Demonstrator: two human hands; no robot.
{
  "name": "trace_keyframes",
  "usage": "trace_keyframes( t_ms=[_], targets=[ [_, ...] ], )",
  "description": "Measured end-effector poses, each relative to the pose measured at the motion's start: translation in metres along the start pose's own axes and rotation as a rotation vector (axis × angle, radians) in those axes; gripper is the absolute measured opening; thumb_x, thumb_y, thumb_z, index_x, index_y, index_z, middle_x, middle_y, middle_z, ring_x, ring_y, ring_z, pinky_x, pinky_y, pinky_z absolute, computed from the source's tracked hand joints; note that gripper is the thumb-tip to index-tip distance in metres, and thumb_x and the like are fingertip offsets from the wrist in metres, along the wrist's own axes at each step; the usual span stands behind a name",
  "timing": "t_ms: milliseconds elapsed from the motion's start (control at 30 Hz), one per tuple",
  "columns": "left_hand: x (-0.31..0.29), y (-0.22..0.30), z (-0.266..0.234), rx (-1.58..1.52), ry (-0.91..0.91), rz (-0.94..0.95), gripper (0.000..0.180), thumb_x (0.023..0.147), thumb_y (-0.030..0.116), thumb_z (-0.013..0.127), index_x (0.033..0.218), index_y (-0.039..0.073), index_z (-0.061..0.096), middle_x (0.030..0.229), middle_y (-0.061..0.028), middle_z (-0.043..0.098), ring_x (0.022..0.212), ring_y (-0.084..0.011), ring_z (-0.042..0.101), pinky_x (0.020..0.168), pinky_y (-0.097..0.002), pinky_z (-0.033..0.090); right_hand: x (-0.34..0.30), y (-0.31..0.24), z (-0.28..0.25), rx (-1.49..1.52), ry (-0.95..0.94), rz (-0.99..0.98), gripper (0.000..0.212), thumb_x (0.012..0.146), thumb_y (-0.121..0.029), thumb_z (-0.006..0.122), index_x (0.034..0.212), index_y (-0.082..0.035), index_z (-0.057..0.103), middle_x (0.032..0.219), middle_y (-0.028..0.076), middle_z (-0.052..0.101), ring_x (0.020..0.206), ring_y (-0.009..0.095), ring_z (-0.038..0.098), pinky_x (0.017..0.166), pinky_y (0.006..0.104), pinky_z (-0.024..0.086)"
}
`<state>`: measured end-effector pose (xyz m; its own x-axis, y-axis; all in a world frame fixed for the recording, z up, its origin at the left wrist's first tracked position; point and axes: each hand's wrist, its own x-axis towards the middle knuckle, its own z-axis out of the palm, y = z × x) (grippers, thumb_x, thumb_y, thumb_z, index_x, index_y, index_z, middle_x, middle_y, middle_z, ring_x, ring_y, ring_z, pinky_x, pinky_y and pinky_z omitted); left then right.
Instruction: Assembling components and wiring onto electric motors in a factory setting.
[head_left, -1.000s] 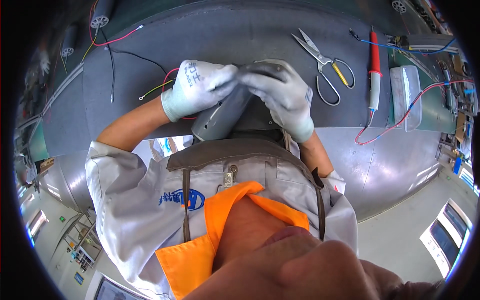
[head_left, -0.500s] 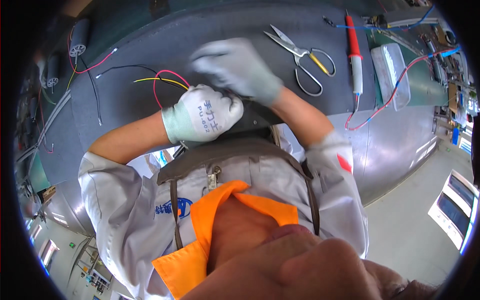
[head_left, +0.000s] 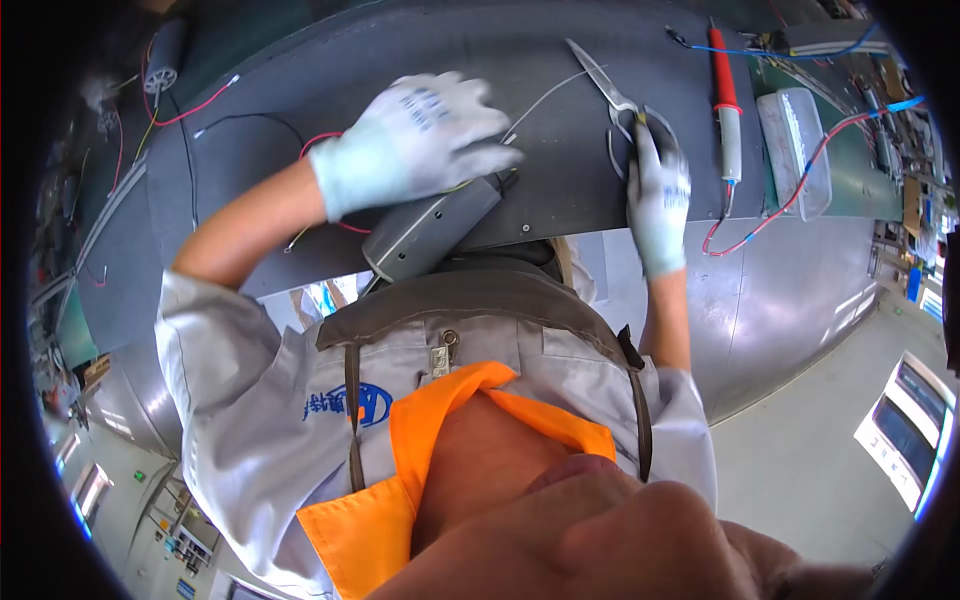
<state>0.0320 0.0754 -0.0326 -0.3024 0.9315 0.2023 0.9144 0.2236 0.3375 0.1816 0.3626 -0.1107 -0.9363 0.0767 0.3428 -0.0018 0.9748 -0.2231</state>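
A grey cylindrical motor [head_left: 435,228] lies at the front edge of the bench, close to my body. My left hand [head_left: 430,130], in a white glove, is over its far end with fingers and thumb apart. A thin pale strip [head_left: 548,98], like a cable tie, runs from beside my left fingertips toward the scissors. My gloved right hand [head_left: 660,195] reaches to the metal scissors [head_left: 605,80], its fingers closed at their handles. The blades look together and point away to the left. Red wire [head_left: 318,142] and black wire [head_left: 265,117] show by my left wrist.
At the right lie a red and white soldering-iron-like tool [head_left: 730,120] with its cord and a clear plastic box [head_left: 800,150]. Another grey motor [head_left: 165,58] with wires lies at the far left. A dark bench top [head_left: 400,40] spans the view.
My right hand has left my left hand and moved right to the scissors, whose blades have come together. My left hand has opened and lifted, uncovering the motor and the pale strip.
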Motion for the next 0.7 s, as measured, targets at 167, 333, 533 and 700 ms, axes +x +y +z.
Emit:
trace_keyframes(
  t_ms=[167,333,533,700],
  targets=[
    [0.027,-0.022,0.005,-0.619,-0.238,-0.242,0.022,0.094,0.022,0.069,0.102,0.002,0.072,0.101,-0.0105,0.068,0.09,-0.021,0.067,0.08,-0.0348,0.052,-0.062,-0.033,-0.04,0.082,-0.169,0.107,0.063,0.082,0.001,0.063,0.143,-0.004,0.048,0.131,0.024,0.055,0.122,0.042,0.052,0.103,0.0494,0.044],
    [0.036,-0.041,-0.001,-0.926,-0.185,-0.503,0.033,0.095,0.03,0.071,0.112,0.002,0.074,0.098,-0.0047,0.073,0.09,-0.0078,0.065,0.082,-0.0199,0.051,-0.076,-0.016,-0.045,0.525,-0.198,0.436,0.069,0.077,0.013,0.06,0.143,-0.002,0.048,0.131,0.022,0.058,0.118,0.033,0.061,0.096,0.0393,0.051],
    [0.043,-0.05,-0.002,-1.351,-0.001,-0.067,0.016,0.087,0.007,0.071,0.098,-0.004,0.069,0.087,-0.0054,0.068,0.083,-0.0212,0.067,0.072,-0.0289,0.053,-0.018,-0.047,-0.069,0.805,-0.558,0.257,0.065,0.082,-0.01,0.074,0.141,0.0,0.049,0.126,0.019,0.064,0.116,0.029,0.064,0.097,0.0387,0.05],
    [0.052,-0.021,-0.044,-0.459,-0.141,-0.049,0.012,0.087,0.009,0.074,0.098,0.005,0.07,0.094,-0.0094,0.068,0.098,-0.0251,0.07,0.086,-0.0279,0.052,0.017,-0.071,-0.065,0.587,-0.661,0.035,0.074,0.079,-0.033,0.082,0.138,-0.001,0.051,0.116,0.024,0.064,0.106,0.043,0.062,0.093,0.0448,0.05]
  ],
)
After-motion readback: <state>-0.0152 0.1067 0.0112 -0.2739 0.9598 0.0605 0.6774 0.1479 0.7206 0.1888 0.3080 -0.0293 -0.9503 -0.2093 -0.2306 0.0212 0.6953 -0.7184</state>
